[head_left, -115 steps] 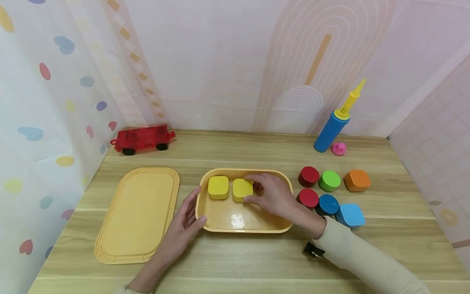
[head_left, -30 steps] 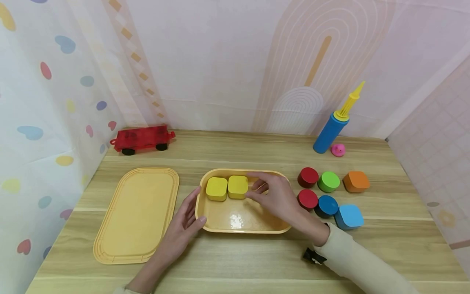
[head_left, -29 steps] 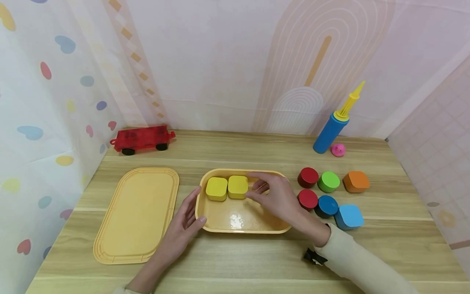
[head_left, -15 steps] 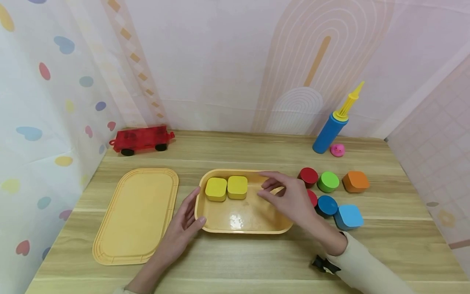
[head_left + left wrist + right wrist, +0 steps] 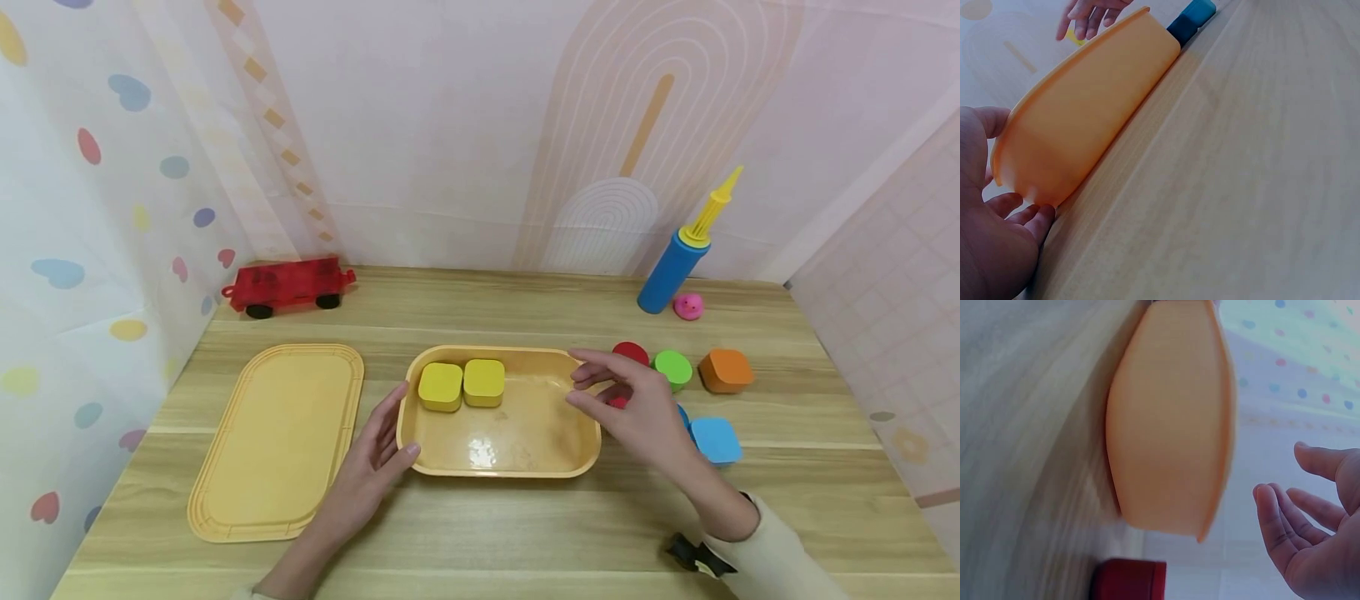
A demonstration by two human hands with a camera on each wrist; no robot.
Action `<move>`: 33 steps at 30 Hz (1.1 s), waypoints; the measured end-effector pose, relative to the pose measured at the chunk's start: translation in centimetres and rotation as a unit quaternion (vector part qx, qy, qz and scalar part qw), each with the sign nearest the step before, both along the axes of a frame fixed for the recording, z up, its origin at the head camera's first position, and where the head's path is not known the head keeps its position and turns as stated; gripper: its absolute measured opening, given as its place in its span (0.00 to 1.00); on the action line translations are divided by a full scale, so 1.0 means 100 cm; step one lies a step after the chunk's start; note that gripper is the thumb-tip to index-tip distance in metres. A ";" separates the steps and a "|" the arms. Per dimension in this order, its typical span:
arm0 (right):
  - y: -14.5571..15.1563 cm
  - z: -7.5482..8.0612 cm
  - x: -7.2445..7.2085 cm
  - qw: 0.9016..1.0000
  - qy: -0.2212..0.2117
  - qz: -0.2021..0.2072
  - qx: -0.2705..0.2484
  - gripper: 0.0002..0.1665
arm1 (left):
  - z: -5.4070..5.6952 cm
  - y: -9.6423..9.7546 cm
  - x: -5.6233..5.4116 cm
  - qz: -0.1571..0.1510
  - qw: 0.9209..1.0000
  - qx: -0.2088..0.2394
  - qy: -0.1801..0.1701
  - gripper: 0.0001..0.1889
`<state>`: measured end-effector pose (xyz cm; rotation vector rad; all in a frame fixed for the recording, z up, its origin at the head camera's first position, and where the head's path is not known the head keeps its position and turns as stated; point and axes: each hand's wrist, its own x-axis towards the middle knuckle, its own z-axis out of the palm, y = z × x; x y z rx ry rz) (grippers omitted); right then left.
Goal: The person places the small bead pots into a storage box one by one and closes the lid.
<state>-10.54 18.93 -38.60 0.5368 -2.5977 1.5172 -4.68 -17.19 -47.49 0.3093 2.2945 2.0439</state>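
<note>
A pale orange plastic box (image 5: pixel 501 474) sits on the table, two yellow rounded-square blocks (image 5: pixel 441 385) side by side at its back left. My left hand (image 5: pixel 372 457) grips the box's left end, thumb at the near corner of the rim; in the left wrist view, fingers curl against the outer wall (image 5: pixel 1085 106). Above the box's right rim hovers my right hand (image 5: pixel 637 408), fingers parted and holding nothing. It partly hides two red round blocks (image 5: pixel 630 352) and a dark blue one (image 5: pixel 682 414). In the right wrist view that hand (image 5: pixel 1319 531) stands apart from the box.
Green (image 5: pixel 672 369), orange (image 5: pixel 726 371) and light blue (image 5: pixel 716 441) blocks stand at the right. A matching lid (image 5: pixel 277 442) lies at the left. Along the back are a red toy wagon (image 5: pixel 291 283), a blue-and-yellow hand pump (image 5: pixel 666 271) and a small pink toy (image 5: pixel 688 306).
My right hand pushed the right yellow block left against the other, then let go of it and moved right over the box's rim. The left hand stayed at the box's left end.
</note>
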 end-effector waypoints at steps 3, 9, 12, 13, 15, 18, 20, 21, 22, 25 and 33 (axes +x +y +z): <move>0.008 0.003 0.001 1.000 0.006 -0.003 -0.011 0.29 | 0.001 0.000 0.001 0.002 1.000 -0.002 -0.002 0.39; 0.024 0.006 0.003 0.999 0.031 -0.005 -0.026 0.31 | 0.001 0.000 0.000 0.002 1.000 -0.002 0.000 0.39; 0.032 0.009 0.005 0.999 0.043 -0.009 -0.027 0.31 | 0.001 0.000 0.000 0.000 1.000 -0.001 0.000 0.39; 0.035 0.010 0.005 0.999 0.044 -0.011 -0.027 0.31 | 0.001 0.000 0.000 0.000 1.000 0.000 -0.001 0.39; 0.041 0.012 0.006 0.999 0.044 -0.011 -0.025 0.31 | 0.001 0.000 0.000 0.000 1.000 0.000 -0.002 0.39; 0.051 0.015 0.005 0.999 0.044 -0.011 -0.016 0.32 | 0.001 0.000 0.001 -0.001 1.000 0.000 -0.005 0.39; 0.059 0.017 0.003 0.999 0.045 -0.008 -0.010 0.33 | 0.001 0.000 0.001 -0.001 1.000 0.000 -0.005 0.39; 0.064 0.018 0.002 0.999 0.046 -0.007 -0.006 0.34 | 0.001 0.000 0.001 0.000 1.000 0.000 -0.006 0.39; 0.068 0.018 0.001 0.999 0.048 -0.007 -0.002 0.35 | 0.001 0.000 0.000 0.000 1.000 0.000 -0.006 0.39; 0.082 0.020 -0.003 0.999 0.051 -0.005 0.005 0.36 | 0.002 0.000 0.000 0.000 1.000 -0.001 -0.004 0.39; 0.112 0.023 -0.012 0.998 0.057 0.003 0.024 0.37 | 0.001 0.000 0.001 0.003 1.000 -0.002 -0.004 0.39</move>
